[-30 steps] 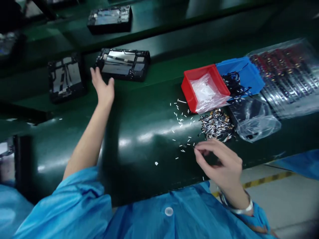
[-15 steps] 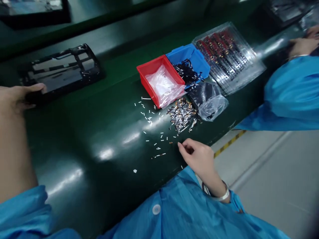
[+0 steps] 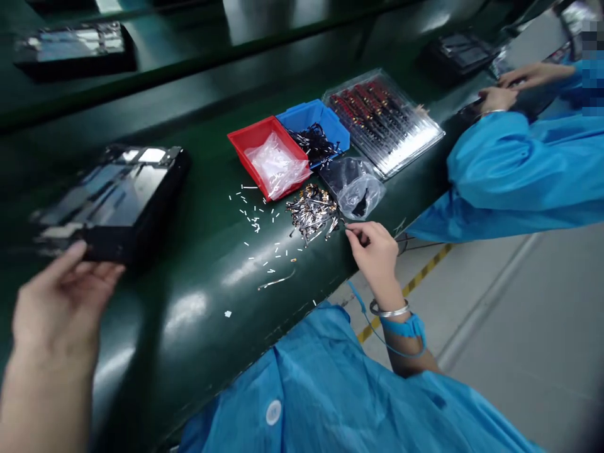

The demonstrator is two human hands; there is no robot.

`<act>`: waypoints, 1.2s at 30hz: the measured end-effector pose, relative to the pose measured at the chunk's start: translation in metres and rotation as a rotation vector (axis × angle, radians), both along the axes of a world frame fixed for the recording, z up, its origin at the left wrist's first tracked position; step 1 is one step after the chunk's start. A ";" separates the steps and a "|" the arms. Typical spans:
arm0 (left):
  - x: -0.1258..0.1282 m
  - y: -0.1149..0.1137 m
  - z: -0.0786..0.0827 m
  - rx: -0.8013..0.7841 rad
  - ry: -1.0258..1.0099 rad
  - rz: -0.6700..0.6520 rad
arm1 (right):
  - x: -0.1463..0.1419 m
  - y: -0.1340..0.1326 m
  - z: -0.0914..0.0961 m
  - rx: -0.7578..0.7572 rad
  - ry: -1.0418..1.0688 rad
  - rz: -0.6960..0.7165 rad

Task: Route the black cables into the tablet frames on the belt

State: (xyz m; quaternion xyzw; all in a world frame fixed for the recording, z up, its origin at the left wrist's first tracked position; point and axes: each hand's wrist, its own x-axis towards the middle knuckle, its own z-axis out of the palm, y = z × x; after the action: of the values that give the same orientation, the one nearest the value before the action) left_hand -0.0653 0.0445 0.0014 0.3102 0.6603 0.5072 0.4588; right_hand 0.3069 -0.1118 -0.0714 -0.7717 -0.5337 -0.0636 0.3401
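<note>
So the left hand (image 3: 66,299) has its grip closed on the near end of a black-framed electronic device (image 3: 111,192), thumb up on the edge and fingers along the side. That device is on the left, innards facing up, over the green surface (image 3: 193,251); it's kinda blurry, so can't tell if it's lifted.

Right hand (image 3: 378,250) is pinched, thumb and forefinger closed on a thin dark piece (image 3: 346,224) right by the pile of small connector cables (image 3: 311,211). Cable or tool tip? Can't say.

Behind the pile there's a red bin (image 3: 258,133) with a clear bag (image 3: 278,160) in it, touching a blue bin (image 3: 302,116) of black cables (image 3: 315,143). Another plastic bag (image 3: 363,195) sits just beside the pile, and white bits (image 3: 255,222) are scattered to its left. Further right: a clear tray (image 3: 409,151) of red-and-black strips, then a co-worker's hands (image 3: 500,97).
</note>
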 end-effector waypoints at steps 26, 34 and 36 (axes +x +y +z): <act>0.102 -0.159 -0.036 0.814 1.170 -1.288 | -0.009 -0.010 -0.014 0.066 0.116 0.059; 0.133 -0.157 -0.053 0.726 1.336 -1.476 | -0.029 -0.018 -0.014 0.086 0.042 0.093; 0.135 -0.157 -0.053 0.727 1.345 -1.494 | -0.032 -0.020 -0.014 0.096 0.051 0.088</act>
State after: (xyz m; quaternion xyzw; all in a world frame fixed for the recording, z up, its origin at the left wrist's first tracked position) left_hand 0.0695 -0.1124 -0.0514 0.9704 0.2296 -0.0112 0.0746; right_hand 0.2752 -0.1316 -0.0859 -0.7318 -0.5544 -0.0544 0.3926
